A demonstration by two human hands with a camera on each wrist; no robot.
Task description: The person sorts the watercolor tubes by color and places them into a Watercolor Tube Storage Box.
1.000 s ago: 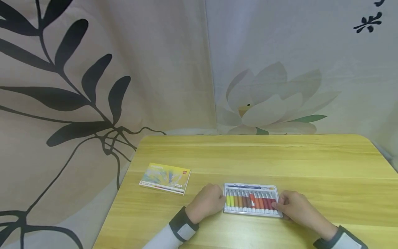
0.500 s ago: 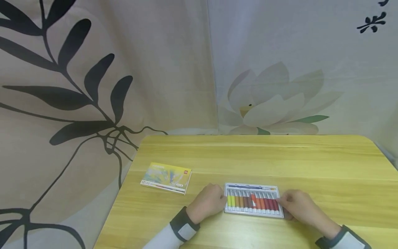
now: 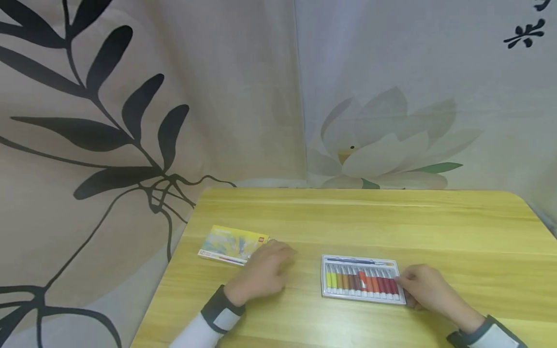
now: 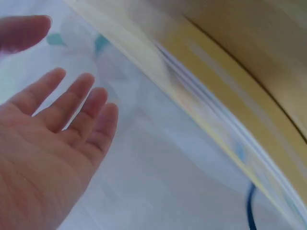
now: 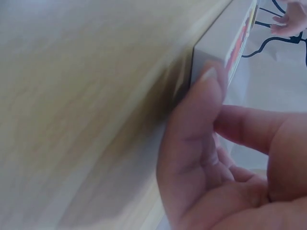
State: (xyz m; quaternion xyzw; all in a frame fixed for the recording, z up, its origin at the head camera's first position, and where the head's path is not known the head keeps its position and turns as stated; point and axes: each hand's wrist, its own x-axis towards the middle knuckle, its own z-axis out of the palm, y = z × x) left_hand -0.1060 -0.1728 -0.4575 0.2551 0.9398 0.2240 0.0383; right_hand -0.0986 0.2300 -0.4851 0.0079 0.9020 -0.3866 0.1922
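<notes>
A white tray (image 3: 341,297) of paint tubes (image 3: 345,282) lies flat on the table, with a slim blue-handled brush (image 3: 354,261) along its far side. The tubes run from yellow through brown to red. At the tray's right end my right hand (image 3: 426,287) pinches the edge between thumb and fingers; the right wrist view shows the fingertips against the end of the tray (image 5: 210,50). My left hand (image 3: 263,270) is off the tray, beside the flat yellow box (image 3: 232,241), covering its near right corner. Its fingers (image 4: 81,105) are extended and hold nothing. Contact with the box cannot be told.
The wooden table (image 3: 348,217) has a rounded far edge. A pale curtain (image 3: 243,96) with dark leaves and a lotus print hangs directly behind it. Grey bands (image 3: 222,309) circle both wrists.
My left hand has let go of the tray's left end and moved left to the yellow box. The tray has shifted slightly right along with my right hand.
</notes>
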